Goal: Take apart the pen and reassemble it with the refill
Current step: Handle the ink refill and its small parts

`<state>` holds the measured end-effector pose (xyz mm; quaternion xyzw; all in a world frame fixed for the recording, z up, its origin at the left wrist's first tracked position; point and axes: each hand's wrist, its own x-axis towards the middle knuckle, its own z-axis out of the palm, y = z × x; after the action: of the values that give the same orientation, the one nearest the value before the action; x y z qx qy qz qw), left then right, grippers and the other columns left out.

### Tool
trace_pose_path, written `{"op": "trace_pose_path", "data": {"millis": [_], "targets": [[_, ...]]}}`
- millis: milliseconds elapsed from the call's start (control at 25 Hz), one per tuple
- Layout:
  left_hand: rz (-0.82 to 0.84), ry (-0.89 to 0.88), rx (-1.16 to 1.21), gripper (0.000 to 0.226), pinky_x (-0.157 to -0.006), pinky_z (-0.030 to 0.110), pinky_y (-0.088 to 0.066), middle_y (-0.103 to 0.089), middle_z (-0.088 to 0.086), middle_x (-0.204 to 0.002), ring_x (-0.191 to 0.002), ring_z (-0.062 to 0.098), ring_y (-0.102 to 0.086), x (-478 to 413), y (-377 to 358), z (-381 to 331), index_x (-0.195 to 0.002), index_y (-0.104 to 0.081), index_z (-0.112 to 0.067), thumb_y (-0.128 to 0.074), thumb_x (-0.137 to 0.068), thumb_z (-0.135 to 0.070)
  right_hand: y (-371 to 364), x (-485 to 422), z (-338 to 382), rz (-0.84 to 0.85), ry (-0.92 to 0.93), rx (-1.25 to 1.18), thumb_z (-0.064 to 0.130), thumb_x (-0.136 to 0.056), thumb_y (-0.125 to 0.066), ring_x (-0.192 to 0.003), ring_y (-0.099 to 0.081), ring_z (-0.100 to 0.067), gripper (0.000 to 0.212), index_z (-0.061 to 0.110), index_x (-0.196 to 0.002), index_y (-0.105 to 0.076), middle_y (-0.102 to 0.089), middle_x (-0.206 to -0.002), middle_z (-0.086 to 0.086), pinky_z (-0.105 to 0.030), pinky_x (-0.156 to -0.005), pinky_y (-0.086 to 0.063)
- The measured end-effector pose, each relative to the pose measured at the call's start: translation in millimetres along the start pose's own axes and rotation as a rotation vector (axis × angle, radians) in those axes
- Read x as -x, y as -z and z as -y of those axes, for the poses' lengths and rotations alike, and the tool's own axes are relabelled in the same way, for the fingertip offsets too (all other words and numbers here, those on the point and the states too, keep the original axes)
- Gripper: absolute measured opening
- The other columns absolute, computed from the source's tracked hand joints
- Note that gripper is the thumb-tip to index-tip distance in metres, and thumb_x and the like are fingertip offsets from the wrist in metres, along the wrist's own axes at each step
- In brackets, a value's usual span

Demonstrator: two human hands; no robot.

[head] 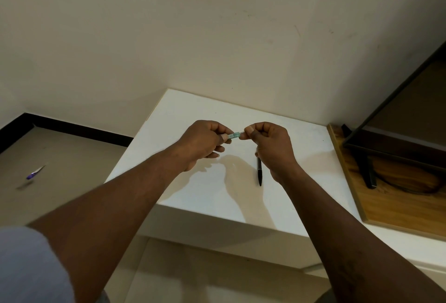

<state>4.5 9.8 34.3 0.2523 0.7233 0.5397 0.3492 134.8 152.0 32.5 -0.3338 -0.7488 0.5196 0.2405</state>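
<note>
So the teal see-through pen [233,135] is held up just above the middle of the frame, clear of the white surface [183,114]. It's gripped by both hands so each end can be worked against the other. It's wrapped by the curled fingers of the left hand [205,140] and pinned by the thumb, while the tip end is pinched by the right hand [268,143]. A thin rod, probably the refill, can just be made out there. Holding it in the air looks meant for twisting or pulling room. A black pen-shaped piece [259,173] has been left flat on the surface under the right wrist, close enough to get bumped. A purple thing [36,172] is seen on the floor at the left edge, and a wooden board [398,203] with a dark stand [366,169] sits at right, well out of the way.
</note>
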Motion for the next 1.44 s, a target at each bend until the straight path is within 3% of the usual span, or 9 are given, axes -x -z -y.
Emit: {"op": "trace_pose_path", "data": {"millis": [320, 560, 800, 960, 1120, 1200, 1360, 1440], "targets": [[-0.004, 0.013, 0.023, 0.018, -0.065, 0.023, -0.056, -0.080, -0.007, -0.099, -0.080, 0.010, -0.071, 0.3, 0.1, -1.2, -0.104, -0.078, -0.023, -0.062, -0.104, -0.016, 0.1, -0.4, 0.6, -0.078, 0.041, 0.031, 0.031, -0.104, -0.065, -0.054, -0.044, -0.010, 0.016, 0.022, -0.093, -0.073, -0.081, -0.085, 0.013, -0.033, -0.058, -0.045], [0.007, 0.034, 0.066, 0.017, -0.067, 0.025, -0.060, -0.080, -0.005, -0.099, -0.080, 0.011, -0.072, -0.5, -0.2, -1.0, -0.105, -0.078, -0.022, -0.063, -0.104, -0.016, -0.6, 1.0, 4.2, -0.110, 0.046, 0.019, 0.031, -0.105, -0.062, -0.065, -0.052, -0.006, 0.016, 0.023, -0.094, -0.071, -0.080, -0.085, 0.013, -0.036, -0.069, -0.047], [0.015, 0.075, 0.087, 0.018, -0.069, 0.028, -0.061, -0.080, -0.001, -0.105, -0.083, 0.016, -0.072, -0.4, 0.9, -1.2, -0.107, -0.075, -0.018, -0.058, -0.105, -0.012, 4.5, -2.1, 5.8, -0.190, -0.034, -0.061, 0.030, -0.105, -0.059, -0.065, -0.052, -0.010, 0.015, 0.023, -0.096, -0.069, -0.079, -0.081, 0.011, -0.036, -0.071, -0.047], [0.006, 0.111, 0.169, 0.022, -0.065, 0.026, -0.054, -0.078, 0.003, -0.106, -0.078, 0.016, -0.066, 1.8, -0.2, -5.3, -0.112, -0.073, -0.016, -0.053, -0.107, -0.007, 13.8, -7.3, 4.4, -0.241, -0.165, -0.262, 0.027, -0.107, -0.056, -0.043, -0.047, 0.000, 0.016, 0.022, -0.099, -0.068, -0.077, -0.073, 0.012, -0.029, -0.059, -0.047], [0.016, 0.134, 0.307, 0.033, -0.060, 0.026, -0.047, -0.070, 0.006, -0.095, -0.070, 0.016, -0.055, 4.0, -0.9, -9.6, -0.111, -0.081, -0.013, -0.050, -0.102, -0.004, 19.8, -8.6, -0.6, -0.255, -0.212, -0.285, 0.029, -0.106, -0.058, -0.043, -0.045, -0.002, 0.016, 0.021, -0.099, -0.070, -0.077, -0.075, 0.009, -0.032, -0.062, -0.048], [0.027, 0.148, 0.340, 0.034, -0.056, 0.026, -0.042, -0.061, 0.005, -0.087, -0.065, 0.016, -0.046, 4.5, -1.6, -9.7, -0.104, -0.084, -0.011, -0.050, -0.100, -0.011, 20.1, -8.4, -1.1, -0.255, -0.216, -0.285, 0.031, -0.106, -0.060, -0.042, -0.046, -0.002, 0.017, 0.020, -0.098, -0.071, -0.077, -0.074, 0.008, -0.031, -0.062, -0.048], [0.043, 0.175, 0.259, 0.047, -0.052, 0.025, -0.034, -0.050, -0.002, -0.076, -0.059, 0.013, -0.038, 4.7, -3.8, -7.2, -0.090, -0.084, -0.012, -0.056, -0.104, -0.046, 16.6, -5.3, -0.1, -0.202, -0.179, -0.216, 0.032, -0.104, -0.062, -0.045, -0.050, 0.002, 0.018, 0.019, -0.096, -0.071, -0.076, -0.072, 0.010, -0.029, -0.058, -0.046], [0.048, 0.170, 0.204, 0.043, -0.053, 0.024, -0.033, -0.049, -0.003, -0.077, -0.059, 0.012, -0.037, 4.8, -3.9, -6.2, -0.092, -0.084, -0.014, -0.059, -0.102, -0.048, 12.8, -3.2, 0.7, -0.168, -0.133, -0.161, 0.032, -0.103, -0.063, -0.050, -0.053, 0.003, 0.017, 0.019, -0.097, -0.072, -0.077, -0.075, 0.010, -0.028, -0.058, -0.048]]}}
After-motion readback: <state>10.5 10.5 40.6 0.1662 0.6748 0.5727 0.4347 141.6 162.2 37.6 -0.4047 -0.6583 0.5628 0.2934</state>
